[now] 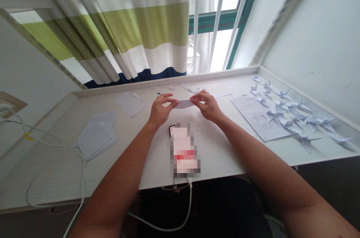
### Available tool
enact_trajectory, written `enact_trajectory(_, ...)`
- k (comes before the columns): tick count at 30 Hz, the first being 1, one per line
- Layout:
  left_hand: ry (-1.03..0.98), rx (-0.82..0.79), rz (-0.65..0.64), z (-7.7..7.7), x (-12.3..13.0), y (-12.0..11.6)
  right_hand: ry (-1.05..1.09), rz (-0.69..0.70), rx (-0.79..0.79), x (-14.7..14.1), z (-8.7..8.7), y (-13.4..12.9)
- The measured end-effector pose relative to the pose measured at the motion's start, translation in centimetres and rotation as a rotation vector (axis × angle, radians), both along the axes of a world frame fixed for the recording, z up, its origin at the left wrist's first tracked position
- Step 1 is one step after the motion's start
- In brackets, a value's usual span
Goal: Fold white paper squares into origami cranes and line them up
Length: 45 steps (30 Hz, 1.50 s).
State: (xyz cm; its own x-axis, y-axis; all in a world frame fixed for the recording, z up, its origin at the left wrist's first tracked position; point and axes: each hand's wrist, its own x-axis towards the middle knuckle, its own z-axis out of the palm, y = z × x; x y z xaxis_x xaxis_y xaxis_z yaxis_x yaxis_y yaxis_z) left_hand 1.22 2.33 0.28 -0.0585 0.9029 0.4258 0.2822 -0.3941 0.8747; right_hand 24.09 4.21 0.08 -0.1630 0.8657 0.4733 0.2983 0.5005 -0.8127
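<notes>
A small paper piece (185,104) is pinched at opposite ends by the left hand (161,110) and the right hand (208,106), over the desk (215,159) beyond the phone (184,148) — it could be skewed or wrinkled, it is judged, if pulled unevenly between the two grips.

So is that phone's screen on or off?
On: the phone shows pale pink with a strip of red, though blocky blurring hides the details.
</notes>
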Motion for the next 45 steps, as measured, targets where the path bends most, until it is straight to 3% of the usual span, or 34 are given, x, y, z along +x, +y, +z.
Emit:
enact_trajectory(3, -0.104, -0.104, -0.08, 0.0, 0.3, -0.2, -0.086, -0.008, 0.047, 0.0, 0.2, -0.3)
enact_trajectory(7, -0.147, -0.181, -0.088, 0.2, 0.6, -0.5, -0.093, 0.076, -0.009, 0.0, 0.8, -1.0)
enact_trajectory(12, -0.168, -0.226, -0.172, 0.5, 0.7, -0.8, -0.017, 0.168, -0.116, -0.2, 1.2, -1.1)
enact_trajectory(17, -0.218, -0.282, -0.259, 0.5, 1.0, -1.1, 0.062, 0.173, -0.208, -0.4, 0.9, -0.9)
enact_trajectory(30, -0.249, -0.431, -0.287, 0.6, 0.6, -0.8, 0.141, 0.262, -0.35, -0.1, 1.2, -0.9)
enact_trajectory(45, -0.119, -0.291, -0.261, 0.8, 1.6, -1.7, 0.065, 0.29, -0.333, -0.1, 1.3, -1.1)
